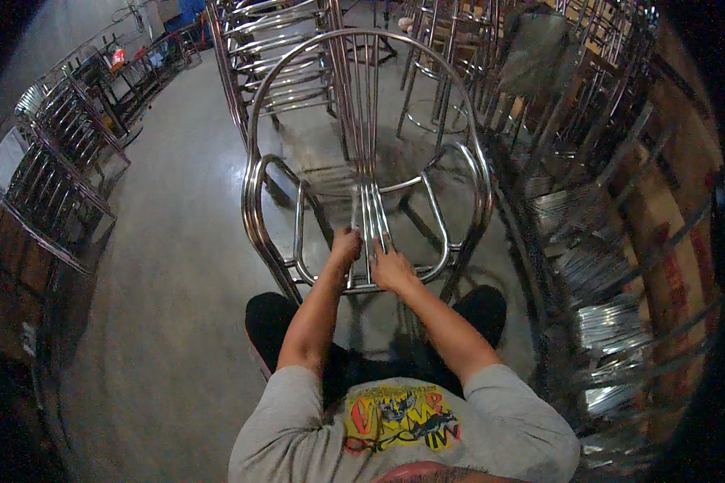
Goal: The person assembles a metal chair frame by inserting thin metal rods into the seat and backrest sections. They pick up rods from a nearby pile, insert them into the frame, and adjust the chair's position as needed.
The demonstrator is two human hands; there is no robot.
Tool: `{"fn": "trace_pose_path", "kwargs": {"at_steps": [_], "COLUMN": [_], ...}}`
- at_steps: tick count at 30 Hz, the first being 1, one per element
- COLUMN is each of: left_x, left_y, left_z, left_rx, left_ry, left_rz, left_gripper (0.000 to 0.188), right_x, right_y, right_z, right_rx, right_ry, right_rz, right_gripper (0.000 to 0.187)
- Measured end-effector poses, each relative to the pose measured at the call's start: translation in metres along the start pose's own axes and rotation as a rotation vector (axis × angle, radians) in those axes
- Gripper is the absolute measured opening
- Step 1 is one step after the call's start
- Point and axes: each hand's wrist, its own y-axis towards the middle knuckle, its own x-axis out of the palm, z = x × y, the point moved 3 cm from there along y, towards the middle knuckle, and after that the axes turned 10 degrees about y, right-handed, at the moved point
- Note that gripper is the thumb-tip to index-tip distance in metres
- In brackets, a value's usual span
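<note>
A shiny tubular metal chair frame (pixel 255 205) stands in front of me between my knees, with a tall round hoop back and curved arms. Several thin metal rods (pixel 368 165) run down its middle from the hoop toward the lower ring. My left hand (pixel 345 244) is closed around the leftmost rod, low on the frame; a pale blur shows just above the fist. Beside it, my right hand (pixel 391 267) rests on the neighbouring rods with its fingers stretched and apart. The palm sides of both hands are hidden.
Stacked metal chair frames (pixel 286 72) stand just beyond the hoop. More frames (pixel 52 189) line the left side. Tall stool frames (pixel 435 97) are at the far right, and bundles of metal pieces (pixel 608 330) lie along the right. Grey floor (pixel 165 266) stretches to my left.
</note>
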Motion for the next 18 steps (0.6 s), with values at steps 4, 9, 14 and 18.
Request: {"fn": "trace_pose_path", "kwargs": {"at_steps": [4, 9, 14, 18], "left_x": [-0.015, -0.01, 0.005, 0.018], "left_y": [0.024, 0.028, 0.015, 0.002], "left_z": [-0.011, -0.022, 0.015, 0.031], "left_rx": [0.116, 0.059, 0.033, 0.02], "left_ry": [0.554, 0.405, 0.674, 0.806], "left_rz": [0.385, 0.33, 0.412, 0.507], "left_gripper": [0.03, 0.034, 0.035, 0.035], "right_x": [0.0, 0.002, 0.0, 0.004], "right_y": [0.0, 0.0, 0.001, 0.002], "right_z": [0.0, 0.001, -0.002, -0.002], "right_rx": [-0.005, 0.013, -0.034, -0.014], "right_ry": [-0.018, 0.025, -0.011, 0.058], "right_rz": [0.013, 0.002, -0.008, 0.002], "right_gripper": [0.06, 0.057, 0.058, 0.059]}}
